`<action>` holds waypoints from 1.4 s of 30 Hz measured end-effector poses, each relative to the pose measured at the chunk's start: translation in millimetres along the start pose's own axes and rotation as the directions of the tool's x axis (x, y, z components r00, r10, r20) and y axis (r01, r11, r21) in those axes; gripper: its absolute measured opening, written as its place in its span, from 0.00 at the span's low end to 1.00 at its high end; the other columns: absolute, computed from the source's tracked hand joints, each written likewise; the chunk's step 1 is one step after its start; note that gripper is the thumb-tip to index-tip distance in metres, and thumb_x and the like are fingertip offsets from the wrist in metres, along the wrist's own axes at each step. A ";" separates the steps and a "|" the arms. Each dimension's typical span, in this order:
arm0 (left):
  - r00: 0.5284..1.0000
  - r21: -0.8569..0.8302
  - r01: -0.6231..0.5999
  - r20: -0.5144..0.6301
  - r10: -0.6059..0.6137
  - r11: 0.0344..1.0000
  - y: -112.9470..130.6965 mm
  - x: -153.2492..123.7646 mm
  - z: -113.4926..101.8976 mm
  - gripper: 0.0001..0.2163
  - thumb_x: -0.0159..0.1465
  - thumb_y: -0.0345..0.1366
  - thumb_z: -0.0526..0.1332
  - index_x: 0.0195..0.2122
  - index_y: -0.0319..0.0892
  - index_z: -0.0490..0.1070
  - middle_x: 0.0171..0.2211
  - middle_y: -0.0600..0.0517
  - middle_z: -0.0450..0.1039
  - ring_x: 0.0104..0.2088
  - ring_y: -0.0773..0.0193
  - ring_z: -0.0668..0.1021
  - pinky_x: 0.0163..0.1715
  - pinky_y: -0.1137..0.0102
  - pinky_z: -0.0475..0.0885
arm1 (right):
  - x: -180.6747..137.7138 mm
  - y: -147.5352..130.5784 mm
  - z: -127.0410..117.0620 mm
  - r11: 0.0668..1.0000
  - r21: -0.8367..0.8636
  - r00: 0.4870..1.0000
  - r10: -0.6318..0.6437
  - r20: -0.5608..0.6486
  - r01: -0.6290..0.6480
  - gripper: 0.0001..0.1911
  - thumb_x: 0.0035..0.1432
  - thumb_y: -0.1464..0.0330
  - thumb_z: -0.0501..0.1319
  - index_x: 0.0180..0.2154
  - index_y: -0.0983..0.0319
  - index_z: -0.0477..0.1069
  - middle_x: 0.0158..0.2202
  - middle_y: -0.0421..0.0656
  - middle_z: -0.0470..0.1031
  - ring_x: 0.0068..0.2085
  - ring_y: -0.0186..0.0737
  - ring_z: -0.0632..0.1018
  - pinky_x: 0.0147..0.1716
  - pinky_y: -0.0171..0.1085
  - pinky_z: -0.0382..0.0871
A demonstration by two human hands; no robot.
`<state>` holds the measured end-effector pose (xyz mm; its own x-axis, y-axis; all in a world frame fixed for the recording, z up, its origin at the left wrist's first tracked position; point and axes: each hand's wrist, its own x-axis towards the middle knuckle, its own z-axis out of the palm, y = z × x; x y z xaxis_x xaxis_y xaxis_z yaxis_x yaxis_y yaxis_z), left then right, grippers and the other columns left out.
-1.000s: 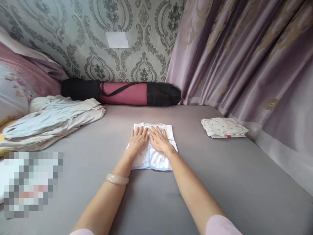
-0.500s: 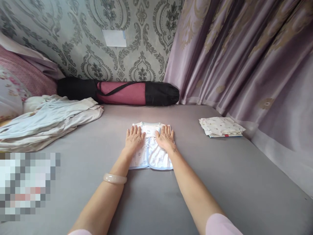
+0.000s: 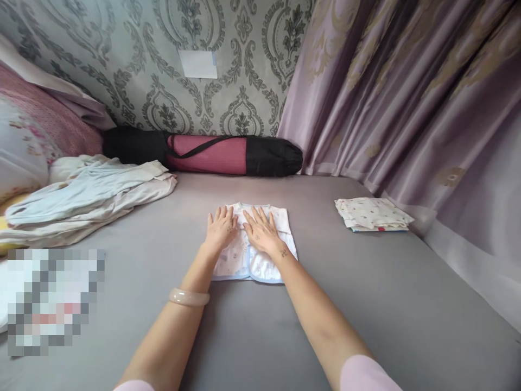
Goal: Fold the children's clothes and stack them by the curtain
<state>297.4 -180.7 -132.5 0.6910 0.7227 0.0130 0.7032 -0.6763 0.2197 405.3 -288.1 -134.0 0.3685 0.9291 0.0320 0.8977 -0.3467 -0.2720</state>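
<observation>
A small white garment with light blue trim (image 3: 260, 263) lies flat on the grey bed sheet (image 3: 366, 304) in the middle of the view. My left hand (image 3: 221, 229) rests flat on its left half with the fingers spread. Beside it, my right hand (image 3: 261, 232) presses flat on the middle of the garment, fingers stretched toward the wall. Both hands hold nothing. A pale bangle (image 3: 189, 297) sits on my left forearm.
A folded white printed cloth (image 3: 372, 213) lies at the right near the purple curtain (image 3: 407, 98). A pile of pale clothes (image 3: 85, 195) sits at the left by pink pillows (image 3: 36, 136). A rolled red mat in a black bag (image 3: 203, 153) lies along the patterned wall.
My right hand has slid left from the garment's right edge to its middle, close to my left hand. The left hand has barely moved.
</observation>
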 end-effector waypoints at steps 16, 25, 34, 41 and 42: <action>0.902 -0.037 -0.411 0.127 0.412 0.911 -15.0 -44.2 -25.5 0.26 0.71 0.44 0.43 0.67 0.39 0.50 0.69 0.41 0.48 0.69 0.53 0.51 0.65 0.51 0.48 | -60.9 41.0 -56.9 0.999 0.035 0.985 -0.015 0.174 0.009 0.33 0.69 0.56 0.38 0.69 0.64 0.43 0.71 0.47 0.37 0.70 0.42 0.40 0.67 0.49 0.33; 0.813 -0.025 -0.572 0.115 0.571 0.820 -16.0 -88.1 6.0 0.25 0.71 0.42 0.43 0.66 0.37 0.53 0.67 0.38 0.52 0.68 0.50 0.54 0.65 0.49 0.48 | -117.8 23.1 -16.2 0.998 -0.021 0.975 -0.060 0.215 0.066 0.32 0.70 0.58 0.38 0.69 0.66 0.46 0.71 0.52 0.39 0.70 0.48 0.42 0.66 0.53 0.33; 0.781 -0.001 -0.623 0.059 0.622 0.782 -24.1 -107.9 2.3 0.23 0.71 0.42 0.47 0.64 0.39 0.56 0.67 0.37 0.52 0.68 0.49 0.53 0.64 0.48 0.50 | -192.5 -29.8 -30.8 0.958 0.144 0.924 -0.277 0.264 0.246 0.30 0.69 0.56 0.45 0.66 0.65 0.54 0.70 0.53 0.45 0.70 0.50 0.46 0.67 0.50 0.42; 0.635 -0.098 -0.768 0.021 0.772 0.633 4.9 -111.9 -15.9 0.14 0.69 0.39 0.52 0.52 0.42 0.70 0.53 0.41 0.69 0.53 0.52 0.71 0.52 0.58 0.66 | -218.5 -3.2 -43.1 0.992 0.097 0.996 -0.081 -0.027 0.083 0.15 0.69 0.68 0.49 0.47 0.59 0.73 0.46 0.44 0.77 0.49 0.40 0.75 0.50 0.39 0.66; 0.623 -0.108 -0.775 0.043 0.781 0.623 9.8 -110.8 -16.5 0.13 0.69 0.39 0.53 0.50 0.42 0.71 0.50 0.43 0.71 0.50 0.53 0.72 0.50 0.60 0.67 | -219.1 3.7 -42.4 0.999 0.039 0.998 0.025 -0.053 -0.023 0.14 0.68 0.67 0.50 0.46 0.60 0.73 0.45 0.45 0.76 0.48 0.42 0.75 0.48 0.39 0.66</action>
<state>225.0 -265.1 -115.7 0.9868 -0.0847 0.1378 -0.1153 -0.9658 0.2321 338.1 -498.4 -101.3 0.4031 0.9120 0.0760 0.8789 -0.3626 -0.3100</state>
